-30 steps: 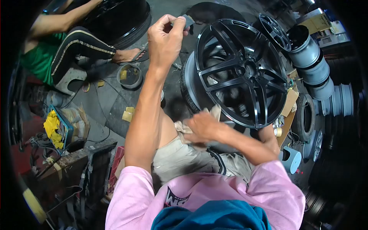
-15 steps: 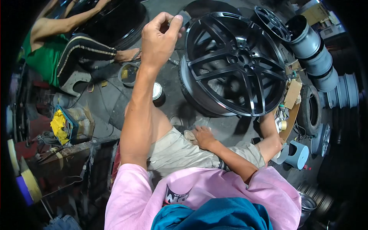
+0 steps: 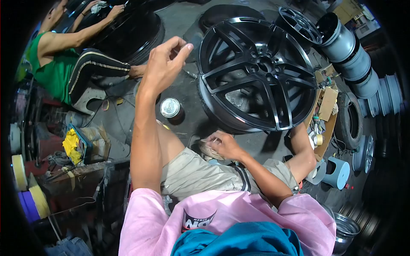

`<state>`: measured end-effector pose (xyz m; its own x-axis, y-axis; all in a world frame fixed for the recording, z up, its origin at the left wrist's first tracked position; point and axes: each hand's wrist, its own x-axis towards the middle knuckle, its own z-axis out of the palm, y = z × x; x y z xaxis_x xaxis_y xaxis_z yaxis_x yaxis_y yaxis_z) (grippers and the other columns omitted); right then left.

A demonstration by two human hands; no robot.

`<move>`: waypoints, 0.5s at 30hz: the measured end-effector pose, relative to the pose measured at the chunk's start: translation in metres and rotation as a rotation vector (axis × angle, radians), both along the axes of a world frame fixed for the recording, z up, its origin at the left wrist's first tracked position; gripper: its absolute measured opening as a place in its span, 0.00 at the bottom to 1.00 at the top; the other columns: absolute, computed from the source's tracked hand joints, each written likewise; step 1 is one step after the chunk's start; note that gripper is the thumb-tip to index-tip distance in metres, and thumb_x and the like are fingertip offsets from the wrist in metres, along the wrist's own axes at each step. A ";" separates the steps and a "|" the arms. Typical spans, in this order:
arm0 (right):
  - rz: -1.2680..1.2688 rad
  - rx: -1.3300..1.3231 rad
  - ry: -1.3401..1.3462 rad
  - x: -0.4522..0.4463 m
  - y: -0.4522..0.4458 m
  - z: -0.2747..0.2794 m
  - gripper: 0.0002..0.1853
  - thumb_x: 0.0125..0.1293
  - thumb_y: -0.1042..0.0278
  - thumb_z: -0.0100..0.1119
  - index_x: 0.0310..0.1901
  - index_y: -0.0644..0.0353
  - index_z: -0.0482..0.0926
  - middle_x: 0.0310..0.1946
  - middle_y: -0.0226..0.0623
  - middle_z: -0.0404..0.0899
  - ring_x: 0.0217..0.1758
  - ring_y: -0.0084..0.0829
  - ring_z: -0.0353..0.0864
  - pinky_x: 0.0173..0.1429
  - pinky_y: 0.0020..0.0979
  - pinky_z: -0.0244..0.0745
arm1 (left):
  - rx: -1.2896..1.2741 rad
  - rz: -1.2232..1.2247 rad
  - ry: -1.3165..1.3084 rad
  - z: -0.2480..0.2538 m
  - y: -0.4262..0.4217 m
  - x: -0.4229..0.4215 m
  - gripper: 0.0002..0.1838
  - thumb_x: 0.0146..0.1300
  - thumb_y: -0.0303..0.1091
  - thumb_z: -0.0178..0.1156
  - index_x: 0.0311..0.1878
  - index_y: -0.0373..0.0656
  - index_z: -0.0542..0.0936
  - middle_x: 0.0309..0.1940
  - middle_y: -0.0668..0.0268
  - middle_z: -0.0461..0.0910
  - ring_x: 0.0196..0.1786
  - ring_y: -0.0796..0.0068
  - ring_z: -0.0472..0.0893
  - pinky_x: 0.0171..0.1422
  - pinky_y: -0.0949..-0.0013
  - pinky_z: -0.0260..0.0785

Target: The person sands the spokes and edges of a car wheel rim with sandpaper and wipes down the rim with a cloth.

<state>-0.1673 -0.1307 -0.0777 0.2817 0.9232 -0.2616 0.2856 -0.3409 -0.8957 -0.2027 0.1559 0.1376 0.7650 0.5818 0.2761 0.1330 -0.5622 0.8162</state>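
Observation:
My left hand is raised at the left of the black wheel rim, apart from it, with the thumb brought against curled fingers. Whatever is between its fingertips, if anything, does not show. My right hand is low in front of the rim, above my shorts, its fingers bent inward. It is over or against a beige thing whose kind I cannot make out. The spoked rim is tilted toward me. A tin can with a pale lid stands on the floor below my left hand.
A person in a green top sits at the upper left, one hand near a white cloth. Stacked silver rims, a tyre and a cardboard box are on the right. A yellow bag lies left.
My left hand has moved down and left, away from the rim's edge; the small grey piece at its fingertips no longer shows. My right hand's spread fingers have curled. The can is more exposed.

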 end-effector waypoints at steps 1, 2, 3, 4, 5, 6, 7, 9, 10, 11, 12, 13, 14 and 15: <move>-0.025 0.065 0.014 -0.001 0.007 0.002 0.15 0.70 0.60 0.70 0.51 0.61 0.87 0.46 0.42 0.84 0.47 0.39 0.86 0.53 0.37 0.80 | -0.001 0.008 0.003 -0.001 0.004 -0.009 0.14 0.76 0.39 0.64 0.41 0.36 0.83 0.27 0.70 0.80 0.29 0.84 0.75 0.35 0.73 0.67; -0.049 0.129 0.028 -0.003 0.014 0.005 0.13 0.70 0.62 0.71 0.49 0.62 0.87 0.42 0.39 0.85 0.42 0.33 0.86 0.49 0.33 0.80 | 0.044 -0.018 0.128 -0.002 0.010 -0.018 0.16 0.75 0.40 0.64 0.39 0.33 0.81 0.24 0.66 0.78 0.29 0.80 0.76 0.35 0.69 0.67; -0.039 0.125 0.029 -0.004 0.023 0.010 0.13 0.70 0.62 0.71 0.49 0.62 0.87 0.42 0.39 0.85 0.42 0.33 0.86 0.49 0.33 0.80 | 0.087 -0.045 0.253 -0.003 0.013 -0.026 0.18 0.74 0.40 0.65 0.37 0.31 0.80 0.21 0.62 0.75 0.29 0.77 0.77 0.36 0.64 0.67; -0.058 0.112 0.112 -0.005 0.032 0.017 0.13 0.72 0.63 0.70 0.51 0.62 0.86 0.42 0.35 0.85 0.42 0.25 0.84 0.48 0.30 0.80 | 0.059 -0.058 0.366 0.000 0.012 -0.035 0.17 0.73 0.39 0.65 0.36 0.31 0.79 0.21 0.57 0.75 0.28 0.70 0.77 0.37 0.59 0.67; -0.076 0.096 0.195 -0.007 0.041 0.021 0.13 0.74 0.64 0.69 0.52 0.63 0.86 0.42 0.31 0.85 0.43 0.18 0.83 0.47 0.26 0.79 | 0.050 -0.049 0.367 -0.004 0.015 -0.042 0.17 0.73 0.39 0.65 0.36 0.31 0.79 0.21 0.57 0.75 0.28 0.70 0.77 0.37 0.59 0.67; -0.095 0.109 0.245 -0.009 0.052 0.021 0.14 0.75 0.63 0.68 0.54 0.64 0.85 0.41 0.27 0.85 0.43 0.13 0.81 0.47 0.23 0.77 | 0.049 -0.081 0.460 -0.010 0.019 -0.049 0.17 0.72 0.39 0.65 0.36 0.31 0.80 0.22 0.55 0.76 0.28 0.64 0.77 0.38 0.56 0.68; -0.111 0.104 0.401 -0.009 0.065 0.028 0.17 0.75 0.64 0.69 0.59 0.64 0.82 0.42 0.27 0.84 0.43 0.15 0.82 0.48 0.24 0.78 | 0.045 -0.112 0.554 -0.011 0.020 -0.057 0.16 0.71 0.39 0.65 0.36 0.32 0.80 0.23 0.53 0.77 0.28 0.57 0.76 0.39 0.53 0.69; -0.196 0.191 0.666 -0.009 0.089 0.049 0.22 0.75 0.63 0.68 0.65 0.63 0.77 0.45 0.29 0.82 0.43 0.19 0.83 0.49 0.25 0.79 | 0.057 -0.091 0.603 -0.013 0.020 -0.067 0.15 0.69 0.38 0.66 0.37 0.33 0.82 0.26 0.48 0.80 0.32 0.47 0.78 0.43 0.50 0.71; -0.223 0.202 0.705 -0.007 0.101 0.055 0.25 0.75 0.63 0.68 0.68 0.63 0.74 0.46 0.31 0.82 0.44 0.21 0.84 0.50 0.26 0.80 | 0.065 -0.128 0.545 -0.015 0.022 -0.071 0.15 0.69 0.39 0.67 0.40 0.33 0.82 0.26 0.51 0.80 0.31 0.55 0.77 0.41 0.53 0.70; -0.252 0.211 0.745 -0.003 0.112 0.059 0.27 0.76 0.63 0.67 0.70 0.63 0.71 0.47 0.32 0.81 0.44 0.23 0.85 0.50 0.27 0.80 | 0.072 -0.165 0.488 -0.016 0.022 -0.075 0.16 0.70 0.41 0.68 0.43 0.33 0.83 0.26 0.53 0.80 0.30 0.64 0.76 0.39 0.57 0.70; -0.250 0.227 0.822 0.000 0.124 0.064 0.30 0.74 0.64 0.69 0.71 0.63 0.68 0.48 0.33 0.81 0.43 0.23 0.85 0.47 0.25 0.79 | 0.056 -0.166 0.533 -0.013 0.023 -0.078 0.16 0.68 0.40 0.68 0.44 0.33 0.84 0.31 0.51 0.83 0.34 0.59 0.81 0.43 0.57 0.73; -0.264 0.267 0.865 -0.002 0.134 0.074 0.23 0.76 0.63 0.68 0.65 0.63 0.73 0.46 0.33 0.83 0.42 0.22 0.85 0.47 0.25 0.79 | 0.042 -0.154 0.543 -0.015 0.023 -0.083 0.16 0.68 0.40 0.68 0.44 0.33 0.84 0.31 0.51 0.83 0.34 0.59 0.81 0.43 0.57 0.73; -0.227 0.272 0.884 0.000 0.142 0.074 0.18 0.76 0.63 0.67 0.60 0.62 0.77 0.44 0.32 0.84 0.42 0.22 0.85 0.47 0.25 0.79 | 0.059 -0.164 0.521 -0.018 0.023 -0.087 0.16 0.68 0.40 0.68 0.43 0.33 0.85 0.32 0.51 0.84 0.36 0.57 0.83 0.44 0.57 0.74; -0.192 0.278 0.902 0.001 0.149 0.074 0.14 0.76 0.63 0.67 0.56 0.61 0.80 0.43 0.32 0.84 0.42 0.21 0.85 0.47 0.25 0.79 | 0.076 -0.177 0.499 -0.019 0.023 -0.090 0.16 0.68 0.40 0.68 0.43 0.33 0.85 0.33 0.51 0.85 0.37 0.55 0.84 0.45 0.56 0.75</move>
